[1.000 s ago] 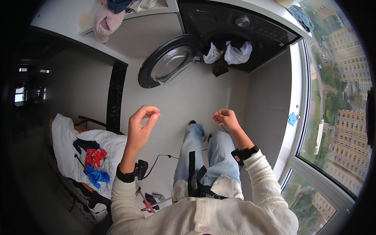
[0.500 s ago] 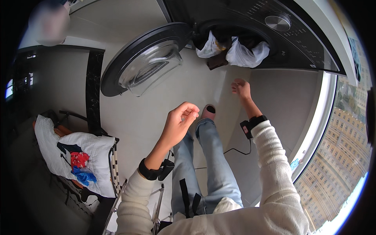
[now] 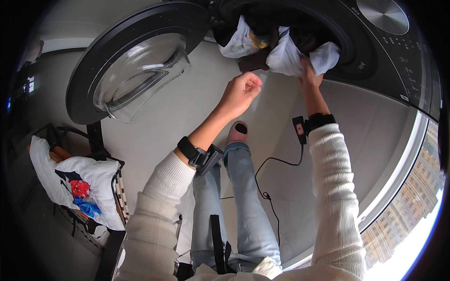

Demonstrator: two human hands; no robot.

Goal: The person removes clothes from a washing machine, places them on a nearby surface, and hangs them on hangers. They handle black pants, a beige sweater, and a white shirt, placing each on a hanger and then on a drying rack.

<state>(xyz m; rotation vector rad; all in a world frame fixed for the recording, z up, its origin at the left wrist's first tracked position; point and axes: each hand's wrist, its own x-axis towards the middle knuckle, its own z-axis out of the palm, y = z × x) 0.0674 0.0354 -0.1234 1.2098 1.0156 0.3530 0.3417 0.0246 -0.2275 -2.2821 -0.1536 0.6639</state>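
Note:
White laundry [image 3: 284,57] hangs over the lower rim of a black front-loading washing machine's opening. My right hand [image 3: 310,77] is up against it, its fingers closed on the white cloth and partly hidden in the folds. My left hand [image 3: 239,93] hovers below the opening, fingers curled together and nothing in them. A dark brown cloth [image 3: 253,62] droops from the rim just above that hand. Further left in the opening lies a white piece with a yellow patch [image 3: 238,43]. Darker laundry fills the drum behind.
The round washer door [image 3: 78,77] stands swung out to the left, its glass bowl bulging outward. A black cable [image 3: 281,160] dangles from my right wrist device. At lower left, a rack holds white padding [image 3: 96,171] with red and blue cloths. A window is at right.
My right hand has reached up and forward to the white laundry and closed on it. My left hand has risen toward the opening. The washer now appears closer.

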